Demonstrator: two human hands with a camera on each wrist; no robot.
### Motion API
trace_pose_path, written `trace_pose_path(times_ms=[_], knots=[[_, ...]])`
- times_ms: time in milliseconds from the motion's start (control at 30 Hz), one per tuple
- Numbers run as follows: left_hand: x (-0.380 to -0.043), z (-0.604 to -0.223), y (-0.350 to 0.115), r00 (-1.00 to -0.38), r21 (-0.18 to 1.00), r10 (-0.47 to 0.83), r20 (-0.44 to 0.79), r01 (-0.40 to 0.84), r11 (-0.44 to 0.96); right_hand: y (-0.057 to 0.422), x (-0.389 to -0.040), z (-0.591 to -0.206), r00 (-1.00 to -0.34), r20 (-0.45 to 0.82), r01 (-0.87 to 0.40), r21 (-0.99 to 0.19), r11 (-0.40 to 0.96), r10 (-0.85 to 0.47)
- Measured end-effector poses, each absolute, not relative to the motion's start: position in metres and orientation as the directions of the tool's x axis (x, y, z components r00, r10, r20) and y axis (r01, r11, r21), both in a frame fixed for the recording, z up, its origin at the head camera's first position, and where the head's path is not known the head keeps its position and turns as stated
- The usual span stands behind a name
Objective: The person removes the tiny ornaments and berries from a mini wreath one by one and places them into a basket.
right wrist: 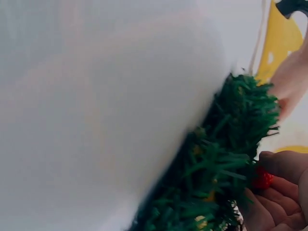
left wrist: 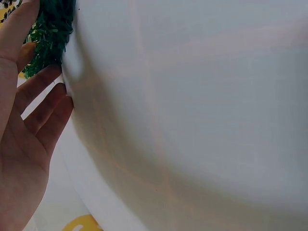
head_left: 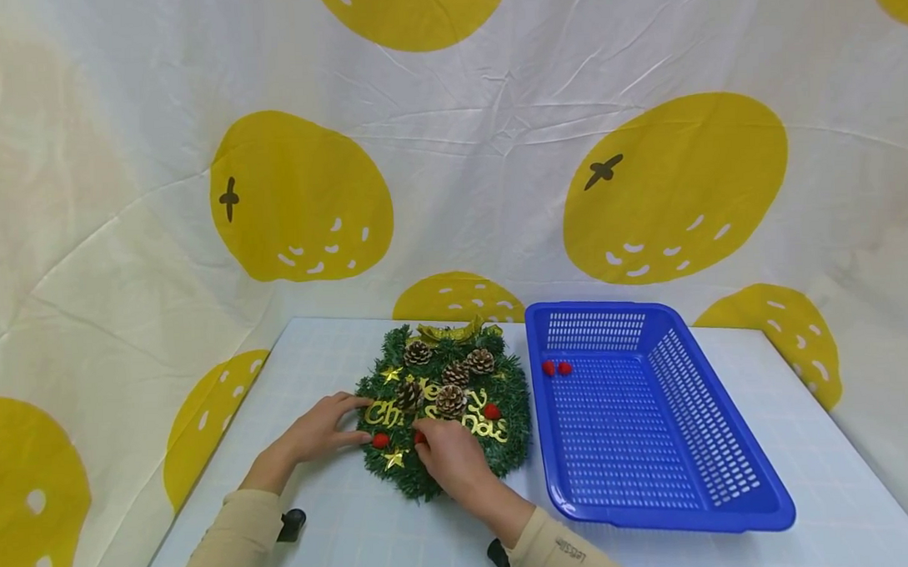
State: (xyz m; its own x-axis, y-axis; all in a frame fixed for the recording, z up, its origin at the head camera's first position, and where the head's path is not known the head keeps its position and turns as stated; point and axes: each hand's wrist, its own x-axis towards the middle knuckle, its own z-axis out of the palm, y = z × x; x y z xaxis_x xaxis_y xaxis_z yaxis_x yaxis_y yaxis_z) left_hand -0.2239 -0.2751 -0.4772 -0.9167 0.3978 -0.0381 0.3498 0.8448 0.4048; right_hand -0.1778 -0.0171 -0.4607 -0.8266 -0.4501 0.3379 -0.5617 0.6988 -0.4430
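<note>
Left hand (head_left: 316,428): fingers spread and mostly straight, tips touching the left edge of a green tinsel wreath (head_left: 517,406). Right hand (head_left: 454,457): thumb and fingers pinching a red berry ornament (right wrist: 263,178) at the wreath's lower middle. Hands apart, wreath between them. Beige sleeves (head_left: 230,542) on both forearms, dark lettering on the right one; a black wrist fitting (head_left: 291,524) shows beside the left sleeve, another by the right.

Blue plastic basket (head_left: 542,447) just right of the wreath, perforated walls and floor, long side running close by the greenery. Two red berries (head_left: 565,368) lie inside, near the far left corner, side by side. White table (head_left: 342,521) with faint checks beneath everything. Behind and at the left, a white sheet (head_left: 458,191) printed with big yellow fruit.

In the way: the right hand covers part of the wreath's lower face; pine cones (head_left: 451,400) hide some letters.

Wreath lies on the table, left of the basket, face up. Gold lettering (head_left: 489,430) across it, partly readable. Five cones clustered over the upper and middle face, tips pale. Gold stars (head_left: 394,459) at left, above and below the lettering. Gold-toned ribbon (head_left: 456,332) along the far edge. Further red berries sit left and right of the pinched one.
</note>
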Motion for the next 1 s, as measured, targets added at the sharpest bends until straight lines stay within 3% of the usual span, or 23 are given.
trace_pose_path(times_ms=[233, 600, 1000], knots=[[-0.224, -0.478, -0.276, -0.915, 0.407, 0.401, -0.03, 0.355, 0.841, -0.013, -0.179, -0.443, -0.842, 0.324, -0.538, -0.449, 0.713, -0.432], [-0.224, -0.476, -0.276, -0.914, 0.403, 0.405, -0.028, 0.361, 0.841, 0.005, -0.18, -0.384, -0.864, 0.329, -0.501, -0.639, 0.584, -0.381], [-0.226, -0.481, -0.277, -0.904, 0.403, 0.428, -0.006, 0.39, 0.828, 0.036, -0.214, -0.329, -0.908, 0.357, -0.415, -0.686, 0.598, -0.222]])
